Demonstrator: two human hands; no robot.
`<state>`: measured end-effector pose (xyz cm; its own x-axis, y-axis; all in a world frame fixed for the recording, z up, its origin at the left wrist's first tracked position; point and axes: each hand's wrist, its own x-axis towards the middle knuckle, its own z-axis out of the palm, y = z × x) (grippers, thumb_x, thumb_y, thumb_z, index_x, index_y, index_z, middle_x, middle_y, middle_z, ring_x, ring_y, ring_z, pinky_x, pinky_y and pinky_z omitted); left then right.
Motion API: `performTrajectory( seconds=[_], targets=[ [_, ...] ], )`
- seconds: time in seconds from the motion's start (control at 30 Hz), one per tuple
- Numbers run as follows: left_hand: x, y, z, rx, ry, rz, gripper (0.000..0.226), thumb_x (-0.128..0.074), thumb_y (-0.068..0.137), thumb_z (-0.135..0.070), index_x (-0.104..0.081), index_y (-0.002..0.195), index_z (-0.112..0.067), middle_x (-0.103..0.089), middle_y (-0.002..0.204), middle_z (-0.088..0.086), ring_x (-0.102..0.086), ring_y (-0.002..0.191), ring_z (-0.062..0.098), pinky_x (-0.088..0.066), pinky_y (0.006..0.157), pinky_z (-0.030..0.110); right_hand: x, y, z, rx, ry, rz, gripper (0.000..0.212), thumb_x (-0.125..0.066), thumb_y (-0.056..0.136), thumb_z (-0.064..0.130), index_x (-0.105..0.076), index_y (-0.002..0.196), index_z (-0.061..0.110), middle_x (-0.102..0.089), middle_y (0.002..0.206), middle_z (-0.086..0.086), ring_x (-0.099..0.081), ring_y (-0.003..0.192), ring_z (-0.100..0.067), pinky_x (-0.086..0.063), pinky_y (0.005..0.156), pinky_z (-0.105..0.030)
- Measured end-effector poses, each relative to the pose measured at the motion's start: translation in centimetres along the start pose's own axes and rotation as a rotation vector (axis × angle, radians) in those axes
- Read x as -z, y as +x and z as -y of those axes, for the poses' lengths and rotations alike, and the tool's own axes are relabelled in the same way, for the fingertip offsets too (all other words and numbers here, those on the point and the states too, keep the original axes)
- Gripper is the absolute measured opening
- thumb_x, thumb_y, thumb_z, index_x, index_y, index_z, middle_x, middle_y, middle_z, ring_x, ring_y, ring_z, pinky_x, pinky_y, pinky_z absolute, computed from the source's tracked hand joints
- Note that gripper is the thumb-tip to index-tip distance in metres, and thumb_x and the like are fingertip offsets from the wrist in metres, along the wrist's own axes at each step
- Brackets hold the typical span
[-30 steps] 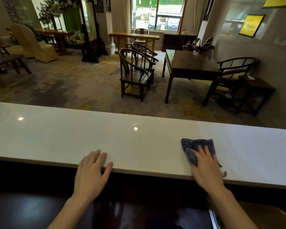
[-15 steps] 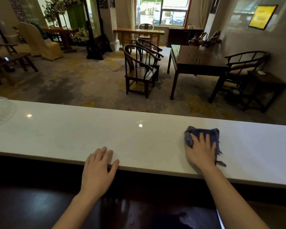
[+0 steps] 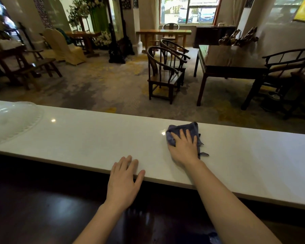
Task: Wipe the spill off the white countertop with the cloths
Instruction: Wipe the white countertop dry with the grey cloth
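I am looking across a long white counter (image 3: 95,143) into what appears to be a hotel lobby or traditional tea-house lounge. Beyond the counter lies patterned grey and yellow carpet (image 3: 99,88). Dark wooden round-backed armchairs (image 3: 163,74) stand beside a polished dark wood table (image 3: 225,62). A chair in a cream fabric cover (image 3: 63,48) sits near white flower arrangements (image 3: 102,38). A large window (image 3: 188,10) at the back shows parked cars outside.

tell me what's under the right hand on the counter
A crumpled blue-grey cloth lies under the right hand, pressed flat on the white countertop. Whether any spill lies beneath the cloth cannot be seen; it is covered.
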<state>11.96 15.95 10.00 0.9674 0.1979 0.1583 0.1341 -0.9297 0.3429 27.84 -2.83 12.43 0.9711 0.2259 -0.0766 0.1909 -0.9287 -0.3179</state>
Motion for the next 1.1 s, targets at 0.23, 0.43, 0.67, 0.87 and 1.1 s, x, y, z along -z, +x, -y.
performTrajectory(
  seconds=[0.23, 0.43, 0.67, 0.87, 1.1],
  targets=[
    [-0.2, 0.2, 0.1, -0.013, 0.007, -0.013, 0.061, -0.032, 0.09, -0.058, -0.056, 0.131, -0.02, -0.051, 0.145, 0.007, -0.041, 0.138, 0.029, -0.027, 0.117, 0.047, -1.9, -1.3, 4.9, 0.18, 0.007, 0.062, 0.057, -0.028, 0.103, 0.049, -0.019, 0.157, 0.033, -0.002, 0.17, -0.005, 0.01, 0.155, -0.026, 0.013, 0.122, -0.052],
    [-0.3, 0.4, 0.5, -0.04, 0.006, 0.006, 0.061, -0.035, 0.089, -0.052, -0.048, 0.139, -0.019, -0.052, 0.143, 0.004, -0.044, 0.134, 0.025, -0.031, 0.115, 0.045, -3.1, -4.5, 7.2, 0.397, 0.052, 0.087, 0.057, -0.037, 0.1, 0.044, -0.025, 0.155, 0.036, -0.008, 0.169, -0.002, 0.006, 0.155, -0.023, 0.012, 0.123, -0.048],
    [-0.2, 0.1, 0.7, -0.036, -0.088, -0.018, 0.057, -0.04, 0.09, -0.055, -0.051, 0.132, -0.019, -0.051, 0.143, 0.004, -0.044, 0.135, 0.024, -0.031, 0.115, 0.048, -2.4, -8.4, 3.6, 0.473, 0.08, 0.024, 0.061, -0.051, 0.095, 0.028, -0.033, 0.153, 0.033, -0.017, 0.168, 0.005, 0.0, 0.155, -0.014, 0.01, 0.123, -0.038],
    [-0.1, -0.1, 0.5, -0.043, -0.049, -0.05, 0.059, -0.037, 0.088, -0.058, -0.056, 0.125, -0.015, -0.052, 0.141, 0.006, -0.044, 0.134, 0.027, -0.027, 0.117, 0.043, -1.2, -11.4, -2.0, 0.41, 0.049, -0.052, 0.066, -0.053, 0.092, 0.022, -0.033, 0.152, 0.035, -0.017, 0.167, 0.008, 0.0, 0.154, -0.01, 0.012, 0.121, -0.031],
    [-0.3, -0.2, 0.7, -0.053, 0.004, -0.051, 0.06, -0.035, 0.09, -0.058, -0.056, 0.126, -0.016, -0.053, 0.14, 0.007, -0.046, 0.132, 0.028, -0.03, 0.116, 0.045, 0.5, -13.5, -9.1, 0.24, 0.076, -0.135, 0.058, -0.052, 0.096, 0.026, -0.037, 0.151, 0.033, -0.02, 0.165, 0.009, -0.003, 0.152, -0.005, 0.003, 0.125, -0.032]
  ],
)
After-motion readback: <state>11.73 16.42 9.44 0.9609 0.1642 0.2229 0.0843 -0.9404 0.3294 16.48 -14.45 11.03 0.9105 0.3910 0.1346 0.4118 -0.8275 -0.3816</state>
